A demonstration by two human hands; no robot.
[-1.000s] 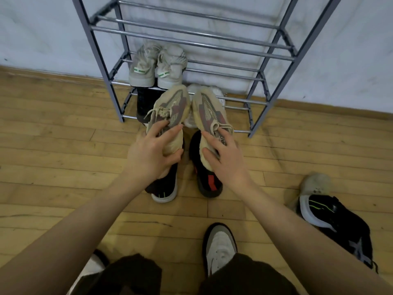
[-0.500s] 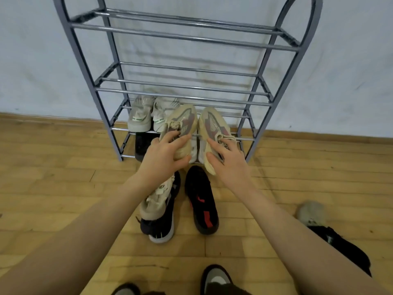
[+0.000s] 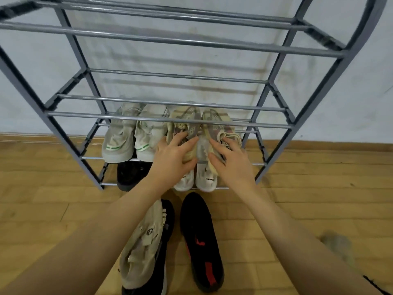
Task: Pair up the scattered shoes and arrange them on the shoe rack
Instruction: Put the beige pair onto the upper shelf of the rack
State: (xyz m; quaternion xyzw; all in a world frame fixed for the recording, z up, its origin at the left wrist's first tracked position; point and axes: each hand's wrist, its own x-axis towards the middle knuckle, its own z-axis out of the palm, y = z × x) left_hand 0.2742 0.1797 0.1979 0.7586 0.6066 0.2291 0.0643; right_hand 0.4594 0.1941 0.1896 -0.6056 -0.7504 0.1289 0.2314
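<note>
- We see the left hand [image 3: 174,160] gripping the heel of the left tan shoe [image 3: 182,124], fingers curled over its collar, thumb under the heel.
- The right hand [image 3: 231,160] grips the right tan shoe [image 3: 214,122] the same way, fingers by the laces.
- Both tan shoes lie side by side, touching, toes to the wall, on the rack's [image 3: 63,112] second shelf from the bottom, right of the grey pair [image 3: 131,141].
- On the bottom shelf sit a black shoe [image 3: 129,175] and a white pair [image 3: 204,179].
- On the floor [image 3: 42,201] before the rack lie a beige shoe [image 3: 144,248] atop a dark one, and a black-and-red shoe [image 3: 202,241] beside it.
</note>
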